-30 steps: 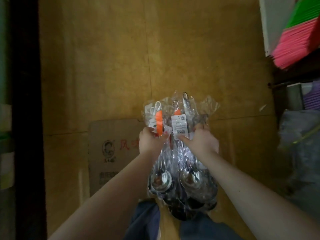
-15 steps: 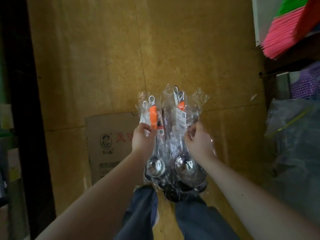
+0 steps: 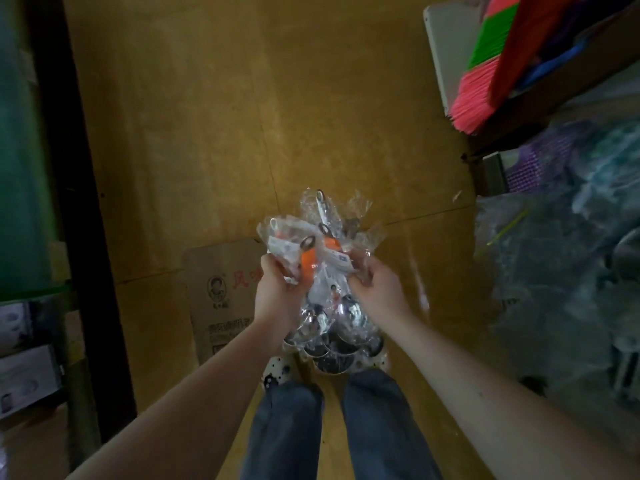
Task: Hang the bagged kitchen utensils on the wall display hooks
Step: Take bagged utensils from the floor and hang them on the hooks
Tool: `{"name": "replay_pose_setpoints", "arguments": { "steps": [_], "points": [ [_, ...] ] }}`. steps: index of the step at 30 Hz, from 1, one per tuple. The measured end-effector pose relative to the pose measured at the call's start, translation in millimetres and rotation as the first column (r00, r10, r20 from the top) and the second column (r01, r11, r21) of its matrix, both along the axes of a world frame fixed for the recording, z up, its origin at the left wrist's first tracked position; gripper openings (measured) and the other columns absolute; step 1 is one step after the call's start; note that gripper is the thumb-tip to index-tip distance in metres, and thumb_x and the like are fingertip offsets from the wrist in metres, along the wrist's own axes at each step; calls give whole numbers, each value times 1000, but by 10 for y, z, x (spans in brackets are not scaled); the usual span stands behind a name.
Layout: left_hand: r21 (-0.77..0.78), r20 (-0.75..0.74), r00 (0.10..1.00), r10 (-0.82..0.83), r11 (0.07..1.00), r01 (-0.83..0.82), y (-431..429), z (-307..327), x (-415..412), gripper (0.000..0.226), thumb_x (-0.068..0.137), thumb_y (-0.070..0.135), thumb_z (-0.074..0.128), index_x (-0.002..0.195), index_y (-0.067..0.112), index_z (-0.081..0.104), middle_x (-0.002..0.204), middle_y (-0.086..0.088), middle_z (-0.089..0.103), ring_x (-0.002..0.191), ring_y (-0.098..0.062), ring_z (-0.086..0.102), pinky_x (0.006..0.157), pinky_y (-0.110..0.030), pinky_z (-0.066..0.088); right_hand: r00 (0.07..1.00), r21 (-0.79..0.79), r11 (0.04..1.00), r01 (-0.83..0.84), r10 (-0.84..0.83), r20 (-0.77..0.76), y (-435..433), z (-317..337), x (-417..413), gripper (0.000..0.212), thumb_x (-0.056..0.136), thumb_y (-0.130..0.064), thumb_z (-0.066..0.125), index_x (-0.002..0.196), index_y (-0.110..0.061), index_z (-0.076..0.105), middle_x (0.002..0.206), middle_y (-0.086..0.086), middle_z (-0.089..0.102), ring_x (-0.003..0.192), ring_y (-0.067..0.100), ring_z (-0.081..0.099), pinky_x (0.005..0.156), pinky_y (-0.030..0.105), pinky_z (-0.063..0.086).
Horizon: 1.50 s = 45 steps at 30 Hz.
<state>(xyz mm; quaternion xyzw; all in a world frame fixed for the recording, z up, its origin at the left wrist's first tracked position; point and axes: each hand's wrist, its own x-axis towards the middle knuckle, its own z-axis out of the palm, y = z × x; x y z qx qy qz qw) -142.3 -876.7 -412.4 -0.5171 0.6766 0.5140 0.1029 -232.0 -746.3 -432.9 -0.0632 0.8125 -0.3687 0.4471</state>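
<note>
Centre of frame: left hand (image 3: 277,292) and right hand (image 3: 375,289) both clutch the bagged utensils (image 3: 322,268); the slippery film could let one bag slide to the floor (image 3: 207,133).

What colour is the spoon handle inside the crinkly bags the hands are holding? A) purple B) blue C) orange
C: the handle showing through the clear bags, gripped by the left hand and right hand, is bright orange.
</note>
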Motion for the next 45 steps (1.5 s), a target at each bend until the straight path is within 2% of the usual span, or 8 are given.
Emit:
{"name": "replay_pose_setpoints", "arguments": {
  "steps": [4, 12, 18, 22, 28, 33, 37, 45],
  "points": [
    [61, -91, 996, -1, 998, 6, 116, 374, -89, 51, 86, 21, 69, 120, 32, 33, 91, 19, 56, 73, 3, 55, 55, -14, 46, 998, -71, 996, 58, -57, 20, 74, 386, -30, 32, 92, -27, 60, 123, -26, 57, 101, -4, 66, 71, 7, 62, 55, 12, 45],
    [144, -300, 949, 96, 988, -54, 369, 1399, -500, 19, 89, 21, 65, 103, 28, 53, 91, 8, 66, 83, -11, 62, 70, -26, 47, 988, -242, 960, 140, -150, -24, 276, 1471, -395, 35, 93, -23, 57, 128, -18, 57, 108, -7, 66, 87, -4, 59, 64, 3, 44],
    [188, -462, 875, 142, 980, -60, 579, 2427, -862, 25, 88, 10, 63, 106, 26, 54, 98, 6, 68, 88, -7, 66, 70, -18, 49, 977, -350, 920, 176, -206, -52, 406, 2432, -679, 23, 93, -15, 57, 115, -20, 61, 98, -11, 68, 94, 6, 64, 85, 24, 49],
    [228, -535, 830, 154, 973, -34, 698, 3157, -1034, 32, 87, -4, 57, 111, 17, 49, 95, 3, 67, 81, -3, 67, 64, -16, 51, 966, -446, 878, 173, -239, -97, 502, 3148, -782, 22, 94, -8, 54, 113, -18, 62, 96, -14, 67, 91, -2, 61, 76, 9, 45],
    [98, -672, 737, -69, 979, 181, 783, 4318, -1270, 43, 81, -1, 66, 120, 6, 49, 104, -6, 69, 86, -5, 68, 70, -15, 50, 933, -587, 794, 156, -314, -176, 688, 4305, -884, 30, 94, -2, 51, 103, -29, 61, 103, -11, 67, 103, 6, 62, 91, 21, 48],
    [-127, -701, 618, -355, 915, 382, 824, 5091, -1292, 33, 88, 19, 64, 120, 17, 54, 114, -3, 65, 100, -10, 64, 92, -30, 46, 865, -636, 756, 152, -413, -285, 882, 5139, -813, 24, 94, -12, 54, 103, -34, 60, 90, -11, 68, 76, -4, 63, 70, 21, 48],
    [-321, -665, 485, -568, 804, 501, 857, 5609, -1244, 34, 85, 39, 63, 114, 21, 61, 113, 2, 66, 100, -11, 64, 88, -25, 49, 809, -670, 721, 178, -495, -317, 1072, 5689, -584, 31, 94, -8, 53, 108, -36, 57, 106, -15, 66, 101, -2, 61, 89, 18, 48],
    [-224, -824, 254, -507, 702, 676, 1268, 6331, -792, 21, 85, 10, 66, 104, 20, 64, 94, 8, 74, 90, -8, 69, 75, -16, 52, 585, -741, 611, 279, -720, -373, 1455, 6348, 286, 29, 94, -6, 53, 105, -32, 59, 94, -15, 68, 76, -11, 62, 64, 9, 46]
  ]
}}
